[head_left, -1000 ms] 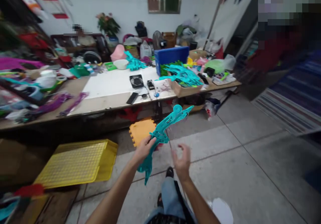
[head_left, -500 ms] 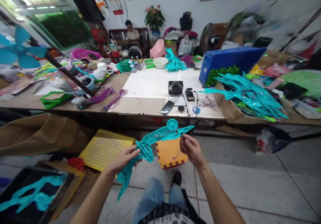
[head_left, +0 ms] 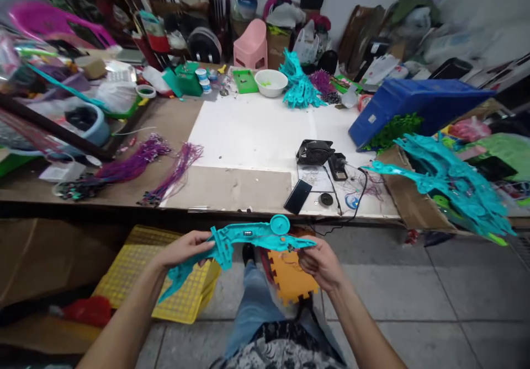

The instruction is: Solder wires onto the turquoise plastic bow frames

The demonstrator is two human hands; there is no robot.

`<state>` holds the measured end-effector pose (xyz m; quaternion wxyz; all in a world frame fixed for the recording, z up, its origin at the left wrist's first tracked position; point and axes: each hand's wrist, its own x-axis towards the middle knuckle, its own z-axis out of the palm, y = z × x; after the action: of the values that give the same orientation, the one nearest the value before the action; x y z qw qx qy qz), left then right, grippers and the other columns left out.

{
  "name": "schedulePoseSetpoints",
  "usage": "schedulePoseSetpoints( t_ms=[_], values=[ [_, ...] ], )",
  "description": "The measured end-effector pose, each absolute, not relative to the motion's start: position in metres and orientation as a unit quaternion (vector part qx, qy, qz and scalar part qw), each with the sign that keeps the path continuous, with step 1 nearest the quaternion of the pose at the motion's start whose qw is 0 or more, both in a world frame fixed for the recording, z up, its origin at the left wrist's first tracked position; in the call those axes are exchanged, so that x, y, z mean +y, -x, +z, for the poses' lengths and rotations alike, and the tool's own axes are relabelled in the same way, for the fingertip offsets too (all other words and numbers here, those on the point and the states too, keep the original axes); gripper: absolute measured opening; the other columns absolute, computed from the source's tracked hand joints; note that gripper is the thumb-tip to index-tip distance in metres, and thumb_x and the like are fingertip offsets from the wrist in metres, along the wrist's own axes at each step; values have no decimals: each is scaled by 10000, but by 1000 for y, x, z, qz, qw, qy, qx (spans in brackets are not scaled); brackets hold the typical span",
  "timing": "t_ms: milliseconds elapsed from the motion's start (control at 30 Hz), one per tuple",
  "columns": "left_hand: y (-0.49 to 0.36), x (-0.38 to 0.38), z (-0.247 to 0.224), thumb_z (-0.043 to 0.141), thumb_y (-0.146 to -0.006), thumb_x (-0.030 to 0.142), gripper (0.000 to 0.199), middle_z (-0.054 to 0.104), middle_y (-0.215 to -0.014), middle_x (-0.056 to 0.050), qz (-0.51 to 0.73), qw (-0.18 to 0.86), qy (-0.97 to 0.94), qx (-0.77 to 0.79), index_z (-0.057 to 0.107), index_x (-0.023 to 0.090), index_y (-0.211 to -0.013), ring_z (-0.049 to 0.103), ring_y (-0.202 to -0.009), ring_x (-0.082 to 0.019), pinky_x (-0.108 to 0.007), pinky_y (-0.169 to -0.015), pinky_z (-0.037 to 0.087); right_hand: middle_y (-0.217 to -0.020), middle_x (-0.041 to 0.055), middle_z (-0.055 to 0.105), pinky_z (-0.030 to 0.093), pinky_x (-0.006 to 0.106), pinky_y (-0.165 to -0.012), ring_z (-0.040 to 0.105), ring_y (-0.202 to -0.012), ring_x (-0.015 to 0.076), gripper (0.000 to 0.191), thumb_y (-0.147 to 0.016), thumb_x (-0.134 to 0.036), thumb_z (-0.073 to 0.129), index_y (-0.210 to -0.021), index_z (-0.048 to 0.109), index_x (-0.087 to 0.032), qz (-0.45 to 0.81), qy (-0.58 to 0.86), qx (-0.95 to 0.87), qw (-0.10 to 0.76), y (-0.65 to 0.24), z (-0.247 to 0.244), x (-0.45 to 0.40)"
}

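Note:
A long turquoise plastic toy shell (head_left: 256,238) is held out in front of me, its ribbed inner side facing up. It has a round disc on its upper edge and a small dark, silvery part inside. My left hand (head_left: 188,249) is closed around its wider left portion, just beside a crosspiece. At the pointed right end, my right hand (head_left: 322,261) is closed with thumb and fingers at the tip. Whether a small part is also between those fingers, I cannot make out.
On the table ahead are a small black fan (head_left: 314,152), a phone (head_left: 298,197) and bundles of purple wires (head_left: 136,156). More turquoise shells (head_left: 455,178) pile in a box at right, beside a blue bin (head_left: 422,104). Below are a yellow crate (head_left: 136,264) and an orange foam-topped stool (head_left: 292,272).
My view has tilted down and shifted. The shell is now closer to level, and my right hand has moved from beside its pointed end onto the tip. My left hand keeps its grip.

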<state>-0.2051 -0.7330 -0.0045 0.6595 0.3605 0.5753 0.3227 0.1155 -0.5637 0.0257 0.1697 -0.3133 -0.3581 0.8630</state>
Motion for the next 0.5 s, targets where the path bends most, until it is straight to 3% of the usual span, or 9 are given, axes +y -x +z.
schedulePoseSetpoints(
  t_ms=[267,500],
  values=[
    [260,-690,-24,559,-858,489,367,592,-684,-20,301,689,-370,546,622,127,-857,524,-556,-110,-212,-547,423,-372,-91,396,163,153,-337,243,-325,26,177,-666,-281,733,-724,606,-172,844,375,-340,176,-58,30,-540],
    [252,-651,-37,567,-834,503,380,588,-688,-25,319,633,-403,579,648,132,-855,535,-566,-131,-226,-527,458,-411,-67,476,144,141,-349,281,-330,14,186,-674,-280,723,-726,587,-165,843,350,-363,190,-73,1,-502]
  ],
)
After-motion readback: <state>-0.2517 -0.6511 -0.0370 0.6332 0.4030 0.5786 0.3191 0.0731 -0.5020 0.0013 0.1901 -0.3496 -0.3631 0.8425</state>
